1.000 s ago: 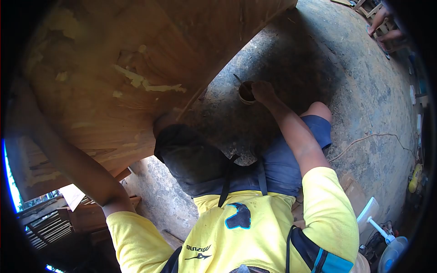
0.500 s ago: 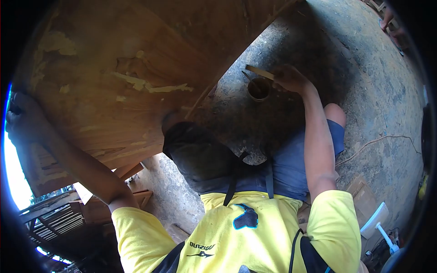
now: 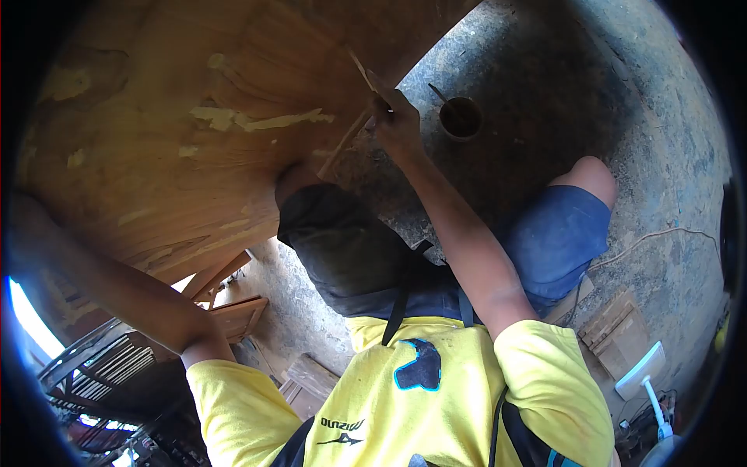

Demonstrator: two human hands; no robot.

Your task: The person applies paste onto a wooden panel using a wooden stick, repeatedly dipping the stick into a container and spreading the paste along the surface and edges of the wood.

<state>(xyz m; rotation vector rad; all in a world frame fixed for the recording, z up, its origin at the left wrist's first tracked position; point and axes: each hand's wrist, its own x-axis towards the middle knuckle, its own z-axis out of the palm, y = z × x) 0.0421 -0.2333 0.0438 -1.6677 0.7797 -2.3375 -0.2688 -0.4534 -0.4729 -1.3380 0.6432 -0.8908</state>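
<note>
A large brown wooden panel [image 3: 257, 171] tilts across the upper left, with pale filler-like patches [image 3: 264, 121] on its face. My right hand [image 3: 398, 124] is closed on a thin, flat spreader [image 3: 360, 68], seen nearly edge-on in front of the panel near its right edge. Whether its tip touches the wood I cannot tell. Just right of that hand, a round pot [image 3: 461, 118] stands on the floor with a stick [image 3: 438, 93] poking out over its rim. My left hand [image 3: 25, 212] is by the panel's far left side, dark and cut off by the view's rim; its fingers are hidden.
My bent knees flank the stained concrete floor [image 3: 661, 163]. A thin cable [image 3: 661, 233] runs along the right. Wooden pieces [image 3: 618, 335] and a white fan-like object [image 3: 642, 372] lie lower right. Wooden frames [image 3: 233, 311] and a slatted rack [image 3: 109, 370] stand lower left.
My right hand has swung left from above the pot to the panel, carrying the spreader. The view has shifted, and my left hand has slipped mostly out of sight at the left rim.
</note>
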